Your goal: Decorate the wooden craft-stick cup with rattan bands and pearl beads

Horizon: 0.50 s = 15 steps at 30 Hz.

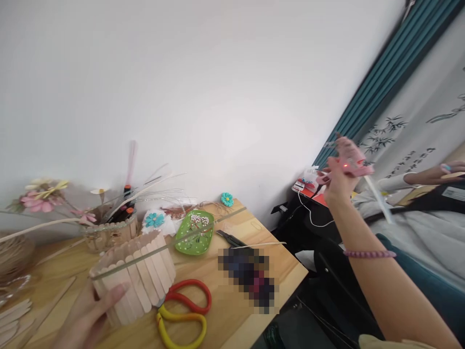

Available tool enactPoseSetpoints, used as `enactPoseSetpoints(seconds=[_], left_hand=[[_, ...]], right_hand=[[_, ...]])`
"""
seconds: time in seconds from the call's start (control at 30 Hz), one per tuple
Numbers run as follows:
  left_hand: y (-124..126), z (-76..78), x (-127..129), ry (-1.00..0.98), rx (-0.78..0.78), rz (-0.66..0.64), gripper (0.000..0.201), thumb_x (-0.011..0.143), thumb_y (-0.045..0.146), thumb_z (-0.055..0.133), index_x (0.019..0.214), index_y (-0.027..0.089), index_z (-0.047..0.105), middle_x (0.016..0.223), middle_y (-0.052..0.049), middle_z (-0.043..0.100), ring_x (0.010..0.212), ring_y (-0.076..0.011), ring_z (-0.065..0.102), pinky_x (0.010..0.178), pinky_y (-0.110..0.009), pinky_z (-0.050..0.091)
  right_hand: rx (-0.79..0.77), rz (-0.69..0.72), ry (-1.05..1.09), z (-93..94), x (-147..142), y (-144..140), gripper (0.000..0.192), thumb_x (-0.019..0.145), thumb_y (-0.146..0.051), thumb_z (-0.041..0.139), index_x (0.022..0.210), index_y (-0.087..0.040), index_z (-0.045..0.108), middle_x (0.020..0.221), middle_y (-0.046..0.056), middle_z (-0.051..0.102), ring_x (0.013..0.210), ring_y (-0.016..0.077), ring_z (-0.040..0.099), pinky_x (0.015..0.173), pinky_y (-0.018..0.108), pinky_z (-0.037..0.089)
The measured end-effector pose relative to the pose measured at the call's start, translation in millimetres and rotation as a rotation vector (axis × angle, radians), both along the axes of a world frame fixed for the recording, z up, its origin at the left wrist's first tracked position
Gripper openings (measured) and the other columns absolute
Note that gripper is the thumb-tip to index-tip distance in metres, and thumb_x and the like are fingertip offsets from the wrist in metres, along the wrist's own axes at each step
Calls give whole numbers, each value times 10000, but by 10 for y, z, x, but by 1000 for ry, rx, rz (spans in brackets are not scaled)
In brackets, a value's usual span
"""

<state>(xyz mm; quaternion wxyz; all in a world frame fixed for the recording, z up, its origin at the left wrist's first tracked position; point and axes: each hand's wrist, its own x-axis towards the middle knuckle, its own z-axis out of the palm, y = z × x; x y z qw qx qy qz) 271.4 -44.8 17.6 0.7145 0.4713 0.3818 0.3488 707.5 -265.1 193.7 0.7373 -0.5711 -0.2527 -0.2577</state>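
My left hand [90, 310] is closed round the near left end of a basket made of upright popsicle sticks [140, 278], its thumb pressed on the outer wall. A thin greenish strip [134, 259] runs along the basket's upper part. Out to the right, beyond the table, my right hand [339, 182] grips a pink glue gun [350, 157] with a small red light lit. A whitish glue stick [378, 198] sticks out of its back end. Scissors with red and yellow handles [185, 310] lie against the basket's right side.
On the wooden table [290, 271] are a green dish of beads [194, 232], a dark cutter [232, 238], a pixelated patch, a twine ball [14, 254] and a stick-walled pot [112, 232]. Another person's arm [425, 177] shows at far right. A white cable [308, 211] hangs beyond the table.
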Motion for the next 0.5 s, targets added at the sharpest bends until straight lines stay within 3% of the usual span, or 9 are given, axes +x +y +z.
enactPoseSetpoints(seconds=[0.13, 0.27, 0.33, 0.4, 0.47, 0.5], left_hand=[[-37, 23, 15, -8, -22, 5, 740, 450, 377, 814, 1133, 480, 549, 998, 128, 715, 1231, -295, 462, 927, -393, 482], [1, 37, 34, 26, -2, 69, 768, 427, 335, 829, 1141, 415, 560, 931, 87, 735, 1181, -304, 509, 929, -400, 484], [39, 40, 35, 59, 17, 92, 777, 394, 320, 842, 1123, 357, 577, 905, 61, 737, 1169, -305, 516, 923, -388, 490], [70, 47, 29, 65, 75, 109, 749, 402, 316, 844, 1104, 294, 584, 926, 37, 728, 1161, -289, 521, 926, -353, 489], [93, 50, 20, 46, 134, 132, 701, 444, 335, 835, 1089, 234, 578, 961, 6, 714, 1153, -274, 528, 926, -327, 483], [103, 47, 13, 29, 150, 146, 678, 467, 357, 828, 1079, 210, 573, 972, -10, 707, 1145, -271, 534, 921, -323, 482]], right_hand=[[175, -72, -108, 395, -375, -234, 192, 698, -299, 703, 736, -224, 531, 686, -27, 502, 529, 98, 472, 445, 249, 444], [269, 37, -243, 510, -1113, -257, 192, 742, -287, 682, 689, -238, 505, 823, -27, 554, 530, 76, 484, 421, 225, 371], [247, 78, -285, 413, -1449, -164, 164, 761, -275, 677, 721, -230, 525, 784, -31, 541, 515, 58, 471, 428, 214, 355], [130, 195, -263, 191, -1678, -12, 146, 740, -253, 697, 740, -218, 556, 760, -28, 548, 478, 56, 475, 382, 204, 324], [-98, 450, -193, -121, -1803, 191, 177, 715, -284, 709, 844, -216, 608, 750, -11, 593, 424, 65, 467, 313, 194, 255], [-254, 613, -164, -289, -1840, 307, 232, 711, -318, 705, 908, -224, 626, 781, 4, 629, 428, 75, 484, 321, 199, 289]])
